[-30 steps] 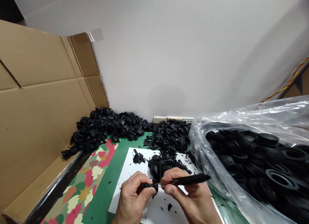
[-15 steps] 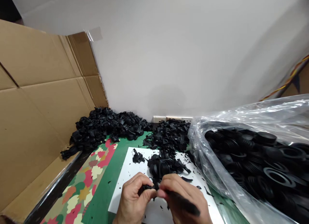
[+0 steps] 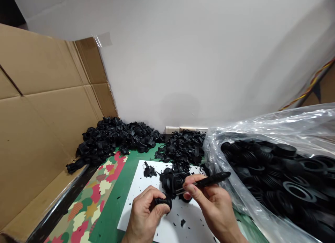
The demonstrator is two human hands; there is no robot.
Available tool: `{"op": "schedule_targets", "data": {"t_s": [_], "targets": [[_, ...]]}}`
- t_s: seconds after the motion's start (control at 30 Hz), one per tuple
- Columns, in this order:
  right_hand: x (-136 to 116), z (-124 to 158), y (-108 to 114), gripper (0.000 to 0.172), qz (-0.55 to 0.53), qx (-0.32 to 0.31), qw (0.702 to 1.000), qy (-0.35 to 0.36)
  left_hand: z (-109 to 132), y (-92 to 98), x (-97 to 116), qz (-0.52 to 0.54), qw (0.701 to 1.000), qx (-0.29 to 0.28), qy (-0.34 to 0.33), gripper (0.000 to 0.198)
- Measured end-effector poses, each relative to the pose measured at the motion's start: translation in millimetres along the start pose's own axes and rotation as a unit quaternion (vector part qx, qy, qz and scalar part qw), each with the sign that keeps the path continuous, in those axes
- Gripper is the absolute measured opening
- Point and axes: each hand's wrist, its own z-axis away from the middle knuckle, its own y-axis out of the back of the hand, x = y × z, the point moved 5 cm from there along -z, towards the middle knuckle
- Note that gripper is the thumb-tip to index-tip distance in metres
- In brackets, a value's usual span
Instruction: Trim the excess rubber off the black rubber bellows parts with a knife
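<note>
My left hand (image 3: 145,211) is closed round a small black ribbed rubber part (image 3: 162,201) low in the middle of the view. My right hand (image 3: 209,201) pinches a black-handled knife (image 3: 206,181) like a pen, its thin blade pointing left, a little above and to the right of the part and apart from it. Both hands hover over a white sheet (image 3: 138,190) strewn with black trimmings. A few more black ribbed parts (image 3: 174,180) lie on the sheet just beyond the fingers.
A clear plastic bag (image 3: 264,131) full of black ribbed parts fills the right side. Piles of black parts (image 3: 115,136) and scraps (image 3: 183,147) lie along the wall. Cardboard sheets (image 3: 42,107) stand at the left. A green mat (image 3: 115,197) and patterned cloth (image 3: 89,208) cover the table.
My right hand has lifted the knife up and to the right, away from the part in my left hand, after working close against it half a second ago.
</note>
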Motion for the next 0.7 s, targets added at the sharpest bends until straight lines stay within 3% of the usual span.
{"op": "schedule_targets", "data": {"t_s": [0.33, 0.47, 0.7], "targets": [[-3, 12, -16, 0.014, -0.04, -0.047, 0.998, 0.026, 0, -0.1, 7, -0.06, 0.998, -0.015, -0.021, 0.004], [-2, 14, -18, 0.017, -0.03, -0.026, 0.999, 0.033, -1, -1.6, 5, -0.075, 0.997, -0.018, -0.016, 0.005], [-16, 15, -25, 0.007, 0.051, -0.047, 0.986, 0.15, 0, -3.6, -2, -0.087, 0.996, -0.011, 0.0, 0.008]]}}
